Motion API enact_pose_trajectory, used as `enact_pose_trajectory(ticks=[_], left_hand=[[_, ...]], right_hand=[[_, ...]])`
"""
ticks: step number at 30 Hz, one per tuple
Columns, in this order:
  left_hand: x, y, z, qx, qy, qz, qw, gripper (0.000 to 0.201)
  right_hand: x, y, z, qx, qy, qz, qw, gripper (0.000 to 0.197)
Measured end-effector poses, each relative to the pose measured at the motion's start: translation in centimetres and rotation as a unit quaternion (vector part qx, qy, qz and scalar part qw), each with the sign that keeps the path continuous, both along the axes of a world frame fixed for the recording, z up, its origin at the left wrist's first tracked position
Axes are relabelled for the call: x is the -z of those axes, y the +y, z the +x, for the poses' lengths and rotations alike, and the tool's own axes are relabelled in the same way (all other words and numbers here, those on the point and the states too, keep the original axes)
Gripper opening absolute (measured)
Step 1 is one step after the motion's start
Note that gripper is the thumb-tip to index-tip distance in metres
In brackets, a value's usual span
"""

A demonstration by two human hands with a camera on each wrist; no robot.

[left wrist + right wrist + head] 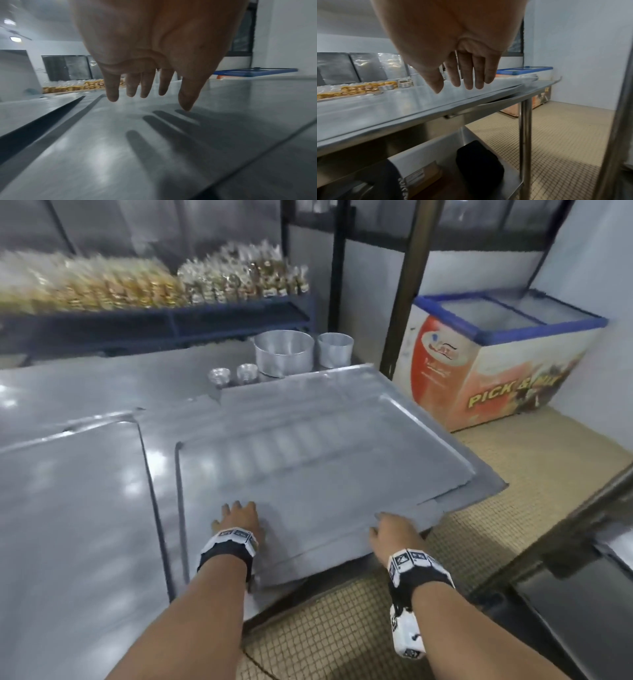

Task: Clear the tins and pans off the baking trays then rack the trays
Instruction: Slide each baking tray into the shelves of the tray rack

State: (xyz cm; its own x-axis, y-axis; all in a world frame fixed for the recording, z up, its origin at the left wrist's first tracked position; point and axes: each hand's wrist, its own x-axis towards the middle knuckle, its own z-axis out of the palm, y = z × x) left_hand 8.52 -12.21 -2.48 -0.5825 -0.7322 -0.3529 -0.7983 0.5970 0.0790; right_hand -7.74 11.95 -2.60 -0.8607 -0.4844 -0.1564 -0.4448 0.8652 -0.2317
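A large bare baking tray (pixel 325 467) lies askew on the steel table, its near corner overhanging the table's front edge. My left hand (pixel 236 513) hovers over its near part with fingers straight and spread; in the left wrist view the left hand (pixel 147 88) casts a shadow on the tray (pixel 120 155), the thumb tip almost touching. My right hand (pixel 390 529) is at the tray's near right edge; the right hand (pixel 464 82) has straight fingers just above the tray's rim (pixel 385 108). A second tray (pixel 68 491) lies to the left. Two round pans (pixel 283 356) and two small tins (pixel 219 376) stand behind.
A blue-rimmed chest freezer (pixel 496 364) stands at the right rear. A blue shelf of packaged goods (pixel 137 285) runs behind the table. A dark metal frame (pixel 565 525) rises at the near right over tiled floor. Black objects (pixel 479 169) sit on the table's lower shelf.
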Motion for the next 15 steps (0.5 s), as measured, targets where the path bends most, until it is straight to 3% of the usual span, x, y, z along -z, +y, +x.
enact_pose_trajectory(ticks=[3,6,10,13,15], left_hand=[[0.4,-1.4,2.9,-0.071,-0.001,0.007,0.997,0.066],[0.6,-2.1,4.8,-0.159,0.008,0.029,0.987,0.103],[0.5,-2.3,5.7,-0.294,0.032,0.070,0.953,0.144],[0.6,-3.1,5.9,-0.385,0.054,0.132,0.912,0.142],[0.5,-3.7,6.3,-0.397,0.079,0.162,0.900,0.121]], right_hand=[[0.9,-2.6,0.8,-0.003,-0.006,0.006,1.000,0.028],[1.5,-4.1,1.2,-0.017,0.002,0.037,0.999,0.039],[2.2,-5.3,1.2,-0.019,0.028,0.075,0.997,0.048],[2.7,-5.7,1.4,-0.021,0.028,0.089,0.995,0.054],[3.1,-5.9,1.3,-0.016,0.033,0.078,0.996,0.057]])
